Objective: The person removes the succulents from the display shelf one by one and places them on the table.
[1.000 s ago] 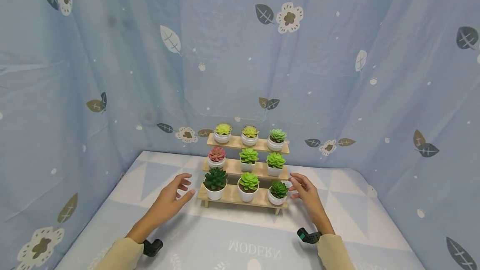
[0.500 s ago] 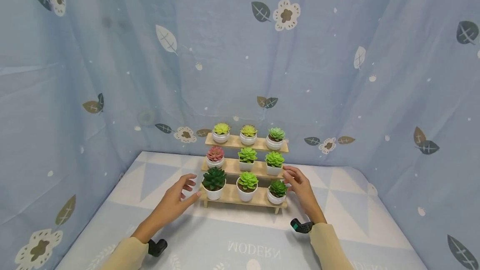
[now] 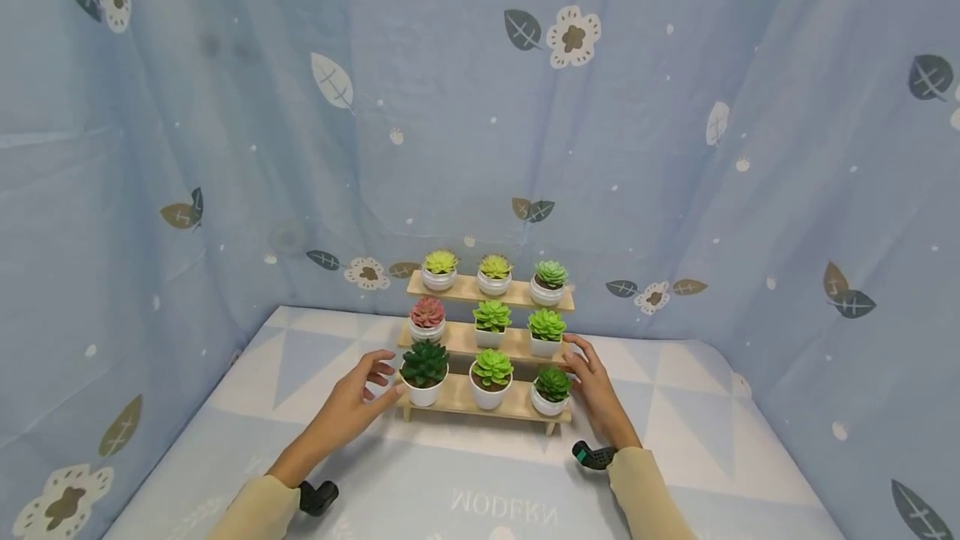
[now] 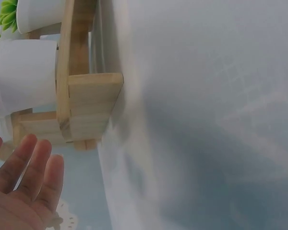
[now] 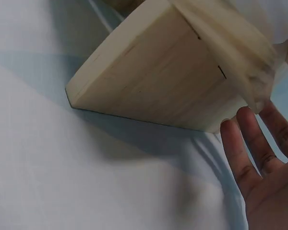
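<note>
1. Two hands flank a wooden stand (image 3: 480, 405) of three steps; all places below are given from the stand.
2. Nearest: pale yellow sleeves and a dark wrist mount on each arm, in front of the stand, over a cloth (image 3: 480, 482) of light blue and white triangles printed with mirrored lettering.
3. Left hand (image 3: 358, 401): at the stand's left end, fingers apart and straight, holding nothing. Head view puts the fingertips at the bottom step's end, by the dark green plant (image 3: 424, 362); contact cannot be told. The left wrist view shows the fingers (image 4: 31, 165) just short of the wooden end piece (image 4: 89, 110).
4. Right hand (image 3: 592, 386): at the stand's right end, fingers spread and relaxed, holding nothing. Fingertips reach the end of the middle step, beside the small dark plant (image 3: 553, 382) on the bottom step. The right wrist view shows the fingers (image 5: 242, 151) right by the side panel (image 5: 158, 81); whether they touch, cannot tell.
5. The stand sits on the cloth, toward its back edge, upright, nine white pots in three rows.
6. Bottom step: dark green, bright green (image 3: 492, 367), small dark.
7. Middle step: pink (image 3: 427, 312), then two green.
8. Top step: two yellow-green, one blue-green (image 3: 551, 274).
9. Behind and to both sides of the stand: a blue curtain (image 3: 225, 148) with leaf and flower prints.
</note>
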Motion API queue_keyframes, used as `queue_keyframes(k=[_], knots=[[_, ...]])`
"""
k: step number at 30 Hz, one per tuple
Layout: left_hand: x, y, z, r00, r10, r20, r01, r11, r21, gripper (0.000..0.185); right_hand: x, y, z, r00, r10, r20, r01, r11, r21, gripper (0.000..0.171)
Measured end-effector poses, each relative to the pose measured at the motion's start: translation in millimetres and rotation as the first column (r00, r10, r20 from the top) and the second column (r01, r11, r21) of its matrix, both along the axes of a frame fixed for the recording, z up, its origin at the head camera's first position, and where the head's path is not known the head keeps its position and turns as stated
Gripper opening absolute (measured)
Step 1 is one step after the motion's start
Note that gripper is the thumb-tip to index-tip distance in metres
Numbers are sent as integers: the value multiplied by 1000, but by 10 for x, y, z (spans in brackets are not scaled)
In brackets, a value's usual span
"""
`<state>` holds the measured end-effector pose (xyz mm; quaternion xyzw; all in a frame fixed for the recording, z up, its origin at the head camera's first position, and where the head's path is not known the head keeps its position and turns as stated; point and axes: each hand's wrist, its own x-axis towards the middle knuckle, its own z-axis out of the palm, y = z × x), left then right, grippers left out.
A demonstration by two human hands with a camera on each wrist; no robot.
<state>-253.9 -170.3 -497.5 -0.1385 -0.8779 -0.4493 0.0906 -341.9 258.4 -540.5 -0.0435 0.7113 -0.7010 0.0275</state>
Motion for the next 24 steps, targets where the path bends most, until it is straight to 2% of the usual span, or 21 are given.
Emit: queue_keyframes(k=[7, 14, 24], knots=[[-49, 62, 5, 999, -41, 6, 41, 999, 24, 66, -20, 52, 19, 1000, 28, -5, -28, 999, -32, 56], [-40, 98, -20, 999, -27, 27, 26, 999, 38, 66, 4, 76, -22, 999, 37, -20, -38, 998, -48, 55], [-18, -1, -24, 999, -18, 45, 17, 1000, 13, 71, -7, -47, -55, 999, 33, 5, -32, 999, -39, 53]])
